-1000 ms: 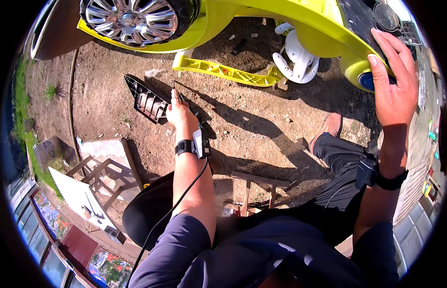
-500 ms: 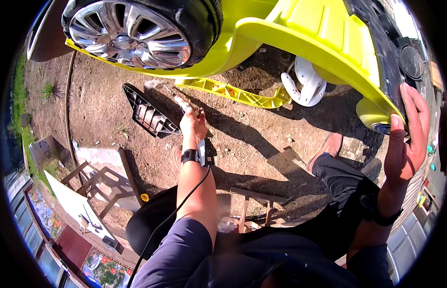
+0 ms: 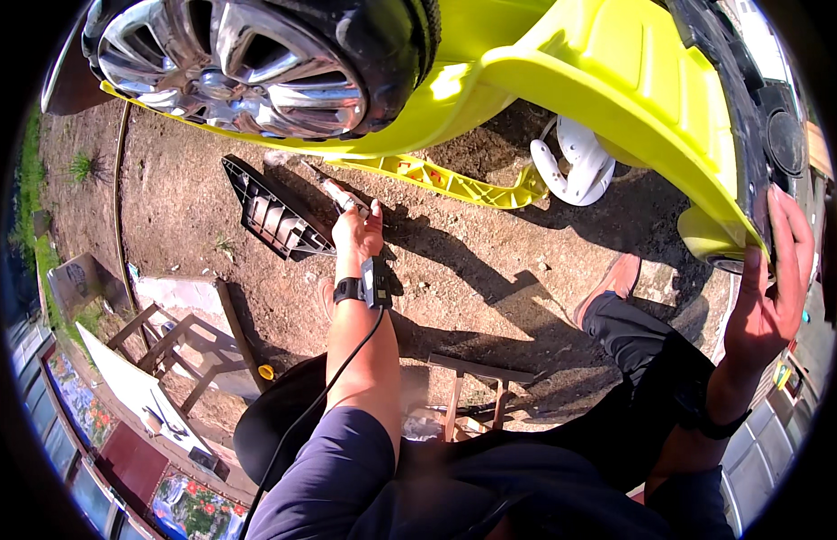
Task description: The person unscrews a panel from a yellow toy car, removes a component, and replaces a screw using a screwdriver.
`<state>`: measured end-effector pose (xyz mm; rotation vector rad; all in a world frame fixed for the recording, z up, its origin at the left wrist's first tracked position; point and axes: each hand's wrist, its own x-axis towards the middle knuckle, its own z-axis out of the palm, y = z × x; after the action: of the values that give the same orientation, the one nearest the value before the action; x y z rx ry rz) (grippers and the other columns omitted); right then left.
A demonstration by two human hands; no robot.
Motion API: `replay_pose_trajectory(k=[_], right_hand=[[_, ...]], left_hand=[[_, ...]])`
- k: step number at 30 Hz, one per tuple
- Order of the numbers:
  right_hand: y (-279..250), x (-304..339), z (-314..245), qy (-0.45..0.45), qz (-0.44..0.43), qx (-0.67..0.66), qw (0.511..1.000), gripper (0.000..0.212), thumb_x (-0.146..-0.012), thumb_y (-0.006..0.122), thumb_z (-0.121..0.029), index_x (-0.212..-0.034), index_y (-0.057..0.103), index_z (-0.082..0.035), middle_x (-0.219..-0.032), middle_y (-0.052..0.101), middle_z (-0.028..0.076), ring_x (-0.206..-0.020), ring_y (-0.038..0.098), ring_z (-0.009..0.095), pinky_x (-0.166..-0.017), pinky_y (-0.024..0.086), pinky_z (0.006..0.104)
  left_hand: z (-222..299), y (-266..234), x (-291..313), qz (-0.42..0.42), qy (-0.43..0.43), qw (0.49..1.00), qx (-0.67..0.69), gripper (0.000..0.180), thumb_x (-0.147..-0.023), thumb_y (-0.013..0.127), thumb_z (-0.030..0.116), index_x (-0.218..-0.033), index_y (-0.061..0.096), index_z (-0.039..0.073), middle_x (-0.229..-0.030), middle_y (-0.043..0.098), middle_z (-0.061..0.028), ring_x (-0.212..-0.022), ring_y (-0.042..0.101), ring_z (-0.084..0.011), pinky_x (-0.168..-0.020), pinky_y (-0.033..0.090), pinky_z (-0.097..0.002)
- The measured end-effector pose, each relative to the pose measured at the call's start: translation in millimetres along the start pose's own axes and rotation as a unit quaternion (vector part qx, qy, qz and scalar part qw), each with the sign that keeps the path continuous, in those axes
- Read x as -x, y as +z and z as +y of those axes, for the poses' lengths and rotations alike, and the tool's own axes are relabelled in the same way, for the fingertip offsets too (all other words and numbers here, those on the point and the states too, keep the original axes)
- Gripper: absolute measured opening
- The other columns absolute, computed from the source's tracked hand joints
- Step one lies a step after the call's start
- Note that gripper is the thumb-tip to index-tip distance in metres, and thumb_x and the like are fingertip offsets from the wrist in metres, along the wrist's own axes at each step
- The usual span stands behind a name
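Observation:
A large yellow plastic toy car body (image 3: pixel 616 81) is tipped up before me, its black wheel with chrome spokes (image 3: pixel 220 81) nearest at upper left. My right hand (image 3: pixel 771 292) grips its right edge, fingers against the black underside and thumb on the yellow rim. Low over the dirt, my left hand (image 3: pixel 357 229) is closed round a slim screwdriver-like tool (image 3: pixel 333 191) whose thin tip points to the upper left. Beside it lies a black ribbed triangular plastic part (image 3: pixel 273 211). A yellow ribbed strip (image 3: pixel 445 178) and a white rounded piece with holes (image 3: pixel 576 166) rest beyond.
A low wooden stool (image 3: pixel 477 371) stands between my legs. To the left are a wooden frame (image 3: pixel 171 337), a white board (image 3: pixel 135 387) and a grey block (image 3: pixel 76 279). My sandalled foot (image 3: pixel 609 286) is on the dirt at right. A black cable (image 3: pixel 319 391) runs along my left arm.
The toy car body has tipped slightly towards me, its wheel coming lower and nearer. My right hand has moved down and a little right with its edge. The left hand barely shifts.

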<state>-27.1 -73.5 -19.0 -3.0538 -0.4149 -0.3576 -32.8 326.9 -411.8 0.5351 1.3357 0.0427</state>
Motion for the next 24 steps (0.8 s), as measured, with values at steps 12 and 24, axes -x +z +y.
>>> replay_pose_trajectory(k=[12, 24], right_hand=[[-3, 0, 2, -0.011, -0.023, 0.035, 0.999, 0.038, -0.1, 0.06, -0.015, -0.132, 0.061, 0.004, -0.132, 0.06, 0.021, -0.124, 0.057, 0.034, -0.108, 0.042, 0.0409], [1, 0, -9, 0.016, 0.001, -0.041, 0.999, 0.038, -0.097, 0.062, -0.014, -0.131, 0.063, 0.001, -0.13, 0.06, 0.019, -0.121, 0.059, 0.032, -0.106, 0.043, 0.0389]], left_hand=[[5, 0, -19, -0.006, -0.048, 0.999, -0.012, 0.018, -0.1, 0.065, 0.021, -0.102, 0.056, 0.006, -0.084, 0.056, -0.0047, -0.075, 0.065, -0.0226, -0.061, 0.052, -0.0283], [-15, -11, 19, -0.093, -0.017, 0.993, 0.074, 0.018, -0.103, 0.059, 0.023, -0.107, 0.052, 0.007, -0.093, 0.06, -0.0062, -0.081, 0.067, -0.021, -0.065, 0.051, -0.0282]])
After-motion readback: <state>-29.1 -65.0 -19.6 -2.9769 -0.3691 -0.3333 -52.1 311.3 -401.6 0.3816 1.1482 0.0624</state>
